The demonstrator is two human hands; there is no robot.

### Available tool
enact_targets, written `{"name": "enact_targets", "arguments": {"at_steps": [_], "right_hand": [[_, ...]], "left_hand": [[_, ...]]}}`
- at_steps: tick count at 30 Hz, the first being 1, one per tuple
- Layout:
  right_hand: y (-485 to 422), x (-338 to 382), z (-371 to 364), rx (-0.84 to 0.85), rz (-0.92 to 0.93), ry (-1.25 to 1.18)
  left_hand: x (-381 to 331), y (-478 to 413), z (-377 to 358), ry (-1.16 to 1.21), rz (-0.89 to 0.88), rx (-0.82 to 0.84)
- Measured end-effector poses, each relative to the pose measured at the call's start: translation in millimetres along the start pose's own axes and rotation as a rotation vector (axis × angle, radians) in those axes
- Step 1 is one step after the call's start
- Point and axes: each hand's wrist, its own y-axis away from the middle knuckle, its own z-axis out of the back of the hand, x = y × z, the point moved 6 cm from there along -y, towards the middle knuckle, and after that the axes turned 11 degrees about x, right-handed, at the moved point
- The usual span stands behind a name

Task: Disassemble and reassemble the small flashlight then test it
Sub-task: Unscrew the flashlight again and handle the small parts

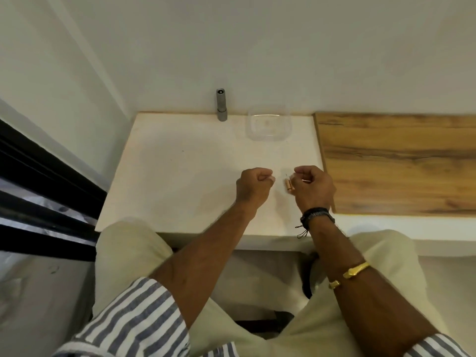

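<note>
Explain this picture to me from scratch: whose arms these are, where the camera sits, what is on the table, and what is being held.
There is no machine here. A person wears a camera on the head, so you look down over their own arms and lap. The left hand is closed in a fist above the white table; whether it holds anything cannot be seen. The right hand is curled beside a small copper-coloured battery; whether the fingers touch it is unclear. At the far edge a grey flashlight body stands upright by the wall, with a clear plastic tub to its right. A wooden board lies on the right.
</note>
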Motion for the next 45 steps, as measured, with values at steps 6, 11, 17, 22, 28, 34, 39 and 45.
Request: {"name": "enact_targets", "arguments": {"at_steps": [6,11,17,22,28,34,39,45], "right_hand": [[-11.2,-34.1,4.7,0.091,-0.098,0.256],[-18.2,-35.8,-6.2,0.115,-0.096,0.378],[-23.1,-36.4,-9.6,0.169,-0.157,0.380],[-25.9,-38.7,-9.7,0.189,-0.195,0.352],[-26.9,-39.9,-11.5,0.232,-0.215,0.303],[-26.7,-42.1,-10.7,0.244,-0.211,0.194],[-26.6,-47.0,-9.2,0.271,-0.252,-0.049],[-23.0,-50.7,-16.9,0.344,-0.292,-0.272]], "left_hand": [[5.7,-9.4,-33.0,-0.082,0.133,0.101],[2.9,-18.3,-46.2,-0.121,0.158,0.115],[-3.6,-25.9,-50.4,-0.210,0.164,0.079],[2.8,-29.9,-52.4,-0.244,0.215,0.064],[2.0,-29.2,-53.2,-0.179,0.220,0.073],[2.2,-27.5,-53.8,-0.198,0.163,0.092],[4.7,-25.7,-49.1,-0.092,0.116,0.107],[5.3,-21.9,-40.2,-0.005,0.046,0.110]]}}
